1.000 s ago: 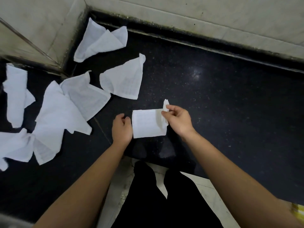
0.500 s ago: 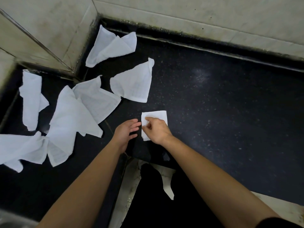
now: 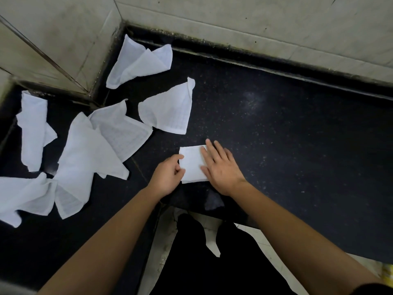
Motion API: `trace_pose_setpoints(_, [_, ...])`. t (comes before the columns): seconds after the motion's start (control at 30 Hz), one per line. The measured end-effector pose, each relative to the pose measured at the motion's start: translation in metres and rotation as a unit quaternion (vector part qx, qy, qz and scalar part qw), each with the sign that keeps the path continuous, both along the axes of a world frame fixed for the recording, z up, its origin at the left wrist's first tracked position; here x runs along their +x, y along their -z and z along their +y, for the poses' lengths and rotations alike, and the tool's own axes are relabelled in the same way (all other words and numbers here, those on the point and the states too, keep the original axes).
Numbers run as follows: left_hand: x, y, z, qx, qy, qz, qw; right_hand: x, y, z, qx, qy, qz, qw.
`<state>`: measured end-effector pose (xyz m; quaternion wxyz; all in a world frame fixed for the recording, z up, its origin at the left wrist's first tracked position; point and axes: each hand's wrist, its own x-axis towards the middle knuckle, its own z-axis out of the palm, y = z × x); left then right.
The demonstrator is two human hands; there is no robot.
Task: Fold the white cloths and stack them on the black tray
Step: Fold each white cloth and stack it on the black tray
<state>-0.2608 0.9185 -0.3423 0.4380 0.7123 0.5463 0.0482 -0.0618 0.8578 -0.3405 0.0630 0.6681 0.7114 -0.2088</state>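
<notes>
The right hand (image 3: pixel 221 167) is lying flat, fingers straight, pressing the folded cloth (image 3: pixel 192 165) onto the black bench (image 3: pixel 297 145), while the left hand (image 3: pixel 168 175) is pinching its left edge. Only this one is looking finished. Several loose cloths (image 3: pixel 85 156) are lying to the left, unfolded, and no tray or stack is showing.

My left hand (image 3: pixel 168 177), right hand (image 3: pixel 222 170) and forearms (image 3: pixel 110 235) are bare. Black trousers (image 3: pixel 212 265) show at bottom centre, a dark sleeve edge (image 3: pixel 375 290) at lower right.
</notes>
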Motion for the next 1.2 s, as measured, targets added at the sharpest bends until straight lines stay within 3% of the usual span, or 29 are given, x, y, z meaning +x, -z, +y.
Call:
trace_pose_setpoints(0.13, [-0.002,-0.003,-0.007,-0.059,0.017,0.011,0.998,0.013,0.012,-0.002,-0.072,-0.061,-0.084,0.992])
trace_pose_setpoints(0.27, [-0.004,-0.001,-0.010,-0.062,0.020,0.007,0.998,0.019,0.022,-0.003,-0.072,-0.073,-0.090,0.991])
trace_pose_setpoints(0.4, [-0.006,-0.004,-0.005,-0.138,-0.014,-0.029,0.990,0.022,0.020,0.000,-0.077,-0.093,-0.093,0.988])
trace_pose_setpoints(0.5, [-0.003,-0.006,0.001,-0.143,0.016,-0.011,0.990,0.027,0.014,0.000,-0.089,-0.088,-0.103,0.987])
trace_pose_setpoints(0.57, [0.000,-0.003,0.000,-0.126,0.037,0.017,0.991,0.027,0.008,-0.001,-0.088,-0.053,-0.082,0.991])
trace_pose_setpoints(0.67, [0.000,0.004,-0.002,-0.118,0.023,0.028,0.992,0.016,-0.001,-0.004,-0.034,0.112,0.033,0.993])
trace_pose_setpoints(0.77, [-0.004,0.005,-0.003,-0.136,-0.039,-0.022,0.990,0.008,-0.009,-0.002,-0.049,0.307,0.172,0.935])
trace_pose_setpoints(0.87, [-0.001,0.002,-0.006,-0.117,-0.049,-0.022,0.992,0.006,-0.012,0.005,-0.119,0.407,0.234,0.875])
trace_pose_setpoints(1.03, [0.005,0.000,-0.014,-0.097,-0.064,0.005,0.993,0.008,-0.011,0.009,-0.144,0.497,0.324,0.792])
trace_pose_setpoints(1.13, [0.004,-0.006,-0.015,-0.134,-0.080,0.000,0.988,0.010,-0.021,0.008,-0.162,0.530,0.440,0.706])
trace_pose_setpoints(1.2, [0.000,-0.012,-0.016,-0.177,-0.117,-0.026,0.977,0.013,-0.033,0.008,-0.164,0.530,0.485,0.676])
